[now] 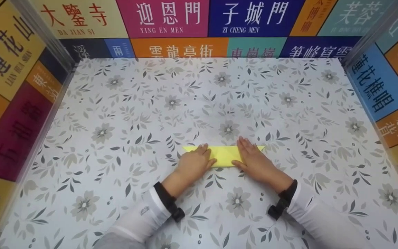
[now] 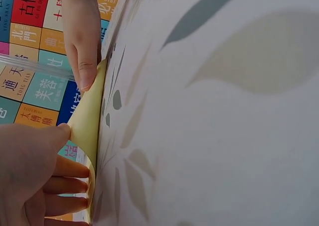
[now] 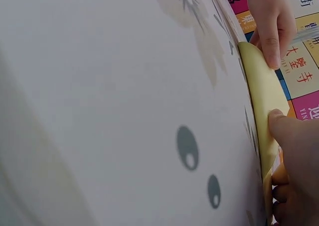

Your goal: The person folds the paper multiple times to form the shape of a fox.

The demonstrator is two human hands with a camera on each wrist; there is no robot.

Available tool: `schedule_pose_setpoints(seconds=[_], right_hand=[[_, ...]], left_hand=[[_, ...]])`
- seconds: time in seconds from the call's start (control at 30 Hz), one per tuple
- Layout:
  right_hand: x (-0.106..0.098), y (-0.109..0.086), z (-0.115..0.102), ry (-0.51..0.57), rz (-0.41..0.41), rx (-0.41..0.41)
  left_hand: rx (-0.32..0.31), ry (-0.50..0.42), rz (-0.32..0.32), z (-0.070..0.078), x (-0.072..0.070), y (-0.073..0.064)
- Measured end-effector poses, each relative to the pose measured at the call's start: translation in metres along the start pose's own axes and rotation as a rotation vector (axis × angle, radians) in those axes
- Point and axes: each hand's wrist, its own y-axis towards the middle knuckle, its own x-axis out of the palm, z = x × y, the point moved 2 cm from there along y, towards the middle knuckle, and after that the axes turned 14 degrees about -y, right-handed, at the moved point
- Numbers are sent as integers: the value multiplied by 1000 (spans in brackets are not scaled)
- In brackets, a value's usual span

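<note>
A folded sheet of yellow paper [image 1: 224,156] lies as a wide strip on the table, its pointed corners showing beyond both hands. My left hand [image 1: 195,162] grips its left part. In the left wrist view the thumb [image 2: 61,132] presses the near side of the yellow paper [image 2: 88,119] while the fingers lie behind it. On the right part my right hand [image 1: 257,161] holds it the same way, the thumb [image 3: 281,124] on the near face of the paper [image 3: 264,86]. Between the thumbs the paper's near edge bulges slightly up.
The table [image 1: 143,114] has a white cloth with grey flowers and leaves. Colourful panels with Chinese lettering [image 1: 171,17] stand along the back and both sides. Each wrist wears a black strap [image 1: 167,197] with a small device.
</note>
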Motion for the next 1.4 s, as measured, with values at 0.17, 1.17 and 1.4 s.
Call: schedule_pose_setpoints(seconds=[0.17,1.17,1.4], right_hand=[[2,0,2,-30,-5,6],[-2,0,2,-32,8,2],[-7,1,-1,-69,-8,45]], left_hand=[[35,11,47,-1,-1,2],[36,-201,-321,-40,8,16],[6,-200,-320,-38,11,17]])
